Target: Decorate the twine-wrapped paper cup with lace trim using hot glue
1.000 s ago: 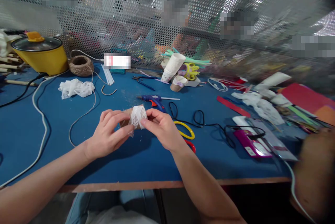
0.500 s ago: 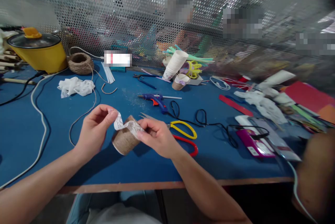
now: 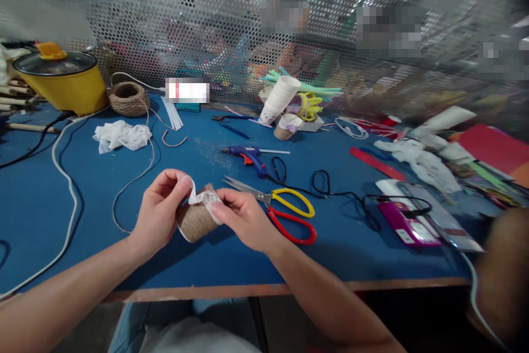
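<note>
Above the blue table (image 3: 49,188) I hold a small cup wrapped in brown twine (image 3: 195,221), lying on its side with the mouth toward me. A strip of white lace (image 3: 201,196) lies across its top. My left hand (image 3: 160,208) pinches the lace's left end. My right hand (image 3: 239,215) presses the lace's other end against the cup with thumb and fingers. Two pairs of scissors lie just right of my right hand, one yellow-handled (image 3: 289,201) and one red-handled (image 3: 295,226).
A blue glue gun (image 3: 248,155) with a black cord lies behind the scissors. A twine ball (image 3: 128,97), a yellow pot (image 3: 61,80), crumpled white lace (image 3: 120,136), stacked paper cups (image 3: 278,98) and a purple box (image 3: 407,222) stand around. Another person's arm (image 3: 502,276) is at the right edge.
The lace was wrapped round the cup between both hands; my left hand has since peeled one end off to the left, and the cup has dropped lower and tipped its mouth toward me.
</note>
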The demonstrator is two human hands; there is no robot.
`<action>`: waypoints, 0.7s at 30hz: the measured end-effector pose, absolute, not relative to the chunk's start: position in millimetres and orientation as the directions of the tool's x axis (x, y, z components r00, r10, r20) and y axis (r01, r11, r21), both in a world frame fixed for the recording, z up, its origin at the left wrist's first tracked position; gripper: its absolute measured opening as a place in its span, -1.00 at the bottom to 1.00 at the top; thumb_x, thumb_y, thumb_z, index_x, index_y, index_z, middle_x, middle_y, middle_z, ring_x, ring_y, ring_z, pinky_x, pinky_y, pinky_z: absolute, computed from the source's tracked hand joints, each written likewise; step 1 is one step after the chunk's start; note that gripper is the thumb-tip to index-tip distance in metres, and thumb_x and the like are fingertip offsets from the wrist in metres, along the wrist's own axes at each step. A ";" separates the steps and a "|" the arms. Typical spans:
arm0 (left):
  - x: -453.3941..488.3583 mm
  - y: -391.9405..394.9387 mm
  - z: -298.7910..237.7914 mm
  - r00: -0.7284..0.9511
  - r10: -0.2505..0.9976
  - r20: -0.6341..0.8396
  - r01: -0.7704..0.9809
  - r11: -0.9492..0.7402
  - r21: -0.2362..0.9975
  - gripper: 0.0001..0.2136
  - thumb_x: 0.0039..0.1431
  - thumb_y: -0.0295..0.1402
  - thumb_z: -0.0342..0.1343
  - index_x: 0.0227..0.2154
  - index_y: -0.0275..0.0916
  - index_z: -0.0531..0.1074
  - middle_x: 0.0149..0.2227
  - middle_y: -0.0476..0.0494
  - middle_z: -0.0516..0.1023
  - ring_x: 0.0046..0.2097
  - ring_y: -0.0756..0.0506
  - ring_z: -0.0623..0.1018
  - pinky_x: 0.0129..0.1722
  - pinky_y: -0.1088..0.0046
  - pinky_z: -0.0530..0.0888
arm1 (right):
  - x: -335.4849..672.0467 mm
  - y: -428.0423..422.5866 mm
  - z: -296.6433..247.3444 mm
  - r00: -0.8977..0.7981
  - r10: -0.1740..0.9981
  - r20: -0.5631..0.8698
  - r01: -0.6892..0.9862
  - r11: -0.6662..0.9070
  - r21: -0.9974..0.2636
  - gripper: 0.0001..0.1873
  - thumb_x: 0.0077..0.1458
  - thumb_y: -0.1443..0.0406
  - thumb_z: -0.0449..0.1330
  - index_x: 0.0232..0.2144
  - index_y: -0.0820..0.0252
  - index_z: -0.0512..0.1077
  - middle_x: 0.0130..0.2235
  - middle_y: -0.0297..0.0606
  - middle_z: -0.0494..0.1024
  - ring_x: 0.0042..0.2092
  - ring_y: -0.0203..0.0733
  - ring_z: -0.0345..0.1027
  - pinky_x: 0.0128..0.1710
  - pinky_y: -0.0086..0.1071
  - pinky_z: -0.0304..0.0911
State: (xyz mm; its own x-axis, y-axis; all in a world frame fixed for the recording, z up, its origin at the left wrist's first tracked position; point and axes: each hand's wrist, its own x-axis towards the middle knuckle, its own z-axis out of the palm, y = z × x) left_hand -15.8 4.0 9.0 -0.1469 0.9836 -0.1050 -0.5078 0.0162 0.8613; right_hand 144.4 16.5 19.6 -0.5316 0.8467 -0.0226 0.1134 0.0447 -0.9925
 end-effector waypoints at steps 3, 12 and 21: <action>-18.0 4.8 11.0 -0.184 0.981 -0.055 -0.480 -0.041 0.876 -0.72 -0.18 -0.21 0.37 -0.54 -0.25 0.41 -0.54 0.06 0.43 -0.48 0.07 0.40 -0.44 0.59 0.37 | 145.2 16.1 21.1 -0.535 0.843 0.059 0.152 0.165 -0.975 -0.76 0.06 0.22 0.10 -0.57 0.20 0.21 -0.52 -0.39 0.18 -0.48 -0.37 0.04 -0.48 -0.46 0.05; -27.5 10.0 22.7 -0.183 0.983 -0.004 -0.484 -0.086 0.871 -0.73 -0.22 -0.24 0.39 -0.59 -0.26 0.43 -0.57 0.04 0.44 -0.49 0.08 0.42 -0.43 0.62 0.38 | 149.6 18.1 27.3 -0.622 0.621 0.477 0.054 0.642 -0.765 -0.78 -0.05 0.47 0.10 -0.61 0.18 0.16 -0.52 -0.33 0.28 -0.43 -0.32 0.16 -0.43 -0.43 0.15; -29.0 10.7 22.3 -0.104 0.992 -0.076 -0.496 0.014 0.868 -0.73 -0.24 -0.25 0.40 -0.58 -0.27 0.43 -0.57 0.05 0.44 -0.50 0.07 0.40 -0.44 0.59 0.37 | 149.0 17.5 22.7 -0.615 0.482 0.624 -0.031 0.776 -0.630 -0.82 -0.07 0.51 0.12 -0.56 0.19 0.23 -0.38 -0.19 0.43 -0.30 -0.25 0.32 -0.23 -0.28 0.33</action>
